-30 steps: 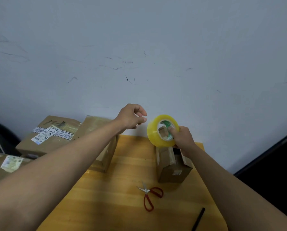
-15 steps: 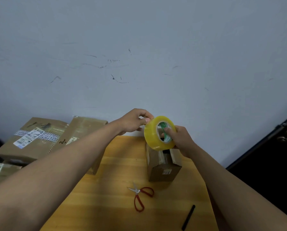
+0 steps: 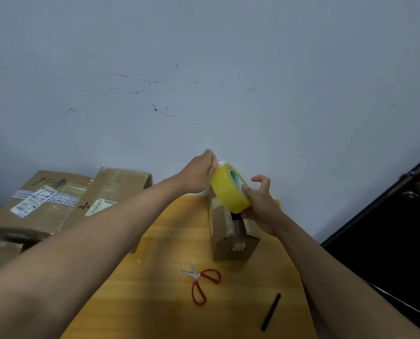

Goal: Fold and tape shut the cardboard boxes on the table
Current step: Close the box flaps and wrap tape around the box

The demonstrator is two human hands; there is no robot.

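Since the earlier frame the left hand (image 3: 199, 176) has closed the gap to the yellow tape roll (image 3: 229, 188), and its fingers (image 3: 213, 162) now pinch a clear tab of tape lifting off the roll's upper edge. On the other side, the right hand (image 3: 261, 204) cradles the roll from beneath, thumb on the rim beside the green core label, with the remaining fingers loosely curled and partly lifted off it; how far they reach into the core cannot be told

Directly under both sets of fingers stands the small cardboard box (image 3: 231, 234), upright near the back of the wooden counter (image 3: 155, 289), its top flaps not yet closed and a dark gap showing between them. Nearer the camera than the fingers lie red-handled scissors (image 3: 200, 283) and a black pen (image 3: 270, 311). Off to the left of the left forearm, larger labelled parcels (image 3: 45, 201) are stacked against the wall

By my judgement the tape is thin, sticky and limp once free, liable to fold onto itself or snap back to the roll, so the tab wants a firm pinch at its very end while the roll is held by core and rim so it can turn. That box looks light and fairly stiff; it would probably slide or tip under a pull, so steady it by its side walls or press down on the folded flaps
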